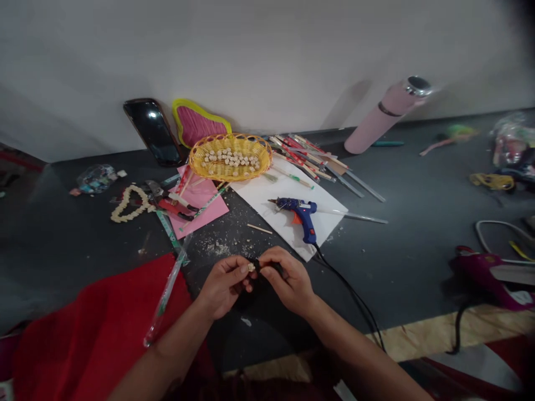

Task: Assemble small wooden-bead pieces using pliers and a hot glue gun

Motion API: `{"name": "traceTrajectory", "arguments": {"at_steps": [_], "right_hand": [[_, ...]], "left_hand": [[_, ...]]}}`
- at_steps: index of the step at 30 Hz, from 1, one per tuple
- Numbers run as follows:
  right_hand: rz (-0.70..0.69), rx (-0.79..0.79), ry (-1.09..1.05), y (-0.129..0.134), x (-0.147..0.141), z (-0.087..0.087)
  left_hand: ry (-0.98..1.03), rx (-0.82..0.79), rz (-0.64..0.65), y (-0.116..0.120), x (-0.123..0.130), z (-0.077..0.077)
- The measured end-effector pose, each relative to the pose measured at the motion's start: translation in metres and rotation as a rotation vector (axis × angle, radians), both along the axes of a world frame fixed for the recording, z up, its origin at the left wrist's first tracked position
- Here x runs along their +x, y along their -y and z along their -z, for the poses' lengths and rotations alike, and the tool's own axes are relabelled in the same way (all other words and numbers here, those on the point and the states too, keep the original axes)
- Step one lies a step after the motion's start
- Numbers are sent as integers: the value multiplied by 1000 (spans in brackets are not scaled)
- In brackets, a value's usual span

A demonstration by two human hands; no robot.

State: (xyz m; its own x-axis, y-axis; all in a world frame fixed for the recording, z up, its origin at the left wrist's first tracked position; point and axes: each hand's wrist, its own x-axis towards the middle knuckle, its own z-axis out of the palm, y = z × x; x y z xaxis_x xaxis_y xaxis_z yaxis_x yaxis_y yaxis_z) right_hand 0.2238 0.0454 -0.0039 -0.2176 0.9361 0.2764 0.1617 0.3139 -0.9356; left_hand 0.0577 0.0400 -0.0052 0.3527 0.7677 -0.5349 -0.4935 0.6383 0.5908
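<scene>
My left hand [225, 285] pinches a small cream piece [251, 267] between thumb and fingertips, low in the middle of the view. Close on its right, my right hand [288, 278] has its fingers closed on a small dark thing that I cannot make out, touching or nearly touching the cream piece. Beyond the hands, a yellow woven basket [230, 177] holds several small cream pieces. A blue glue gun [307, 220] lies on a white sheet [259, 200], its nozzle towards the left. Pale crumbs [217, 247] are scattered on the dark table in front of my left hand.
A phone [152, 131] and pink bottle [384, 114] stand near the wall. Red-handled pliers [175, 206] lie on pink paper [213, 209], beside a cream beaded loop [131, 204]. Wrapped sticks [305, 153] lie behind the sheet. Red cloth [104, 317] covers the near left; a magenta tool [489, 275] lies right.
</scene>
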Motion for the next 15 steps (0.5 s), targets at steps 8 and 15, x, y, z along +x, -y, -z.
{"name": "traceTrajectory", "arguments": {"at_steps": [8, 15], "right_hand": [[-95, 29, 37, 0, -3, -3], [-53, 249, 285, -4, 8, -8]], "left_hand": [[-28, 35, 10, 2, 1, 2], [-119, 92, -66, 0, 4, -1]]}}
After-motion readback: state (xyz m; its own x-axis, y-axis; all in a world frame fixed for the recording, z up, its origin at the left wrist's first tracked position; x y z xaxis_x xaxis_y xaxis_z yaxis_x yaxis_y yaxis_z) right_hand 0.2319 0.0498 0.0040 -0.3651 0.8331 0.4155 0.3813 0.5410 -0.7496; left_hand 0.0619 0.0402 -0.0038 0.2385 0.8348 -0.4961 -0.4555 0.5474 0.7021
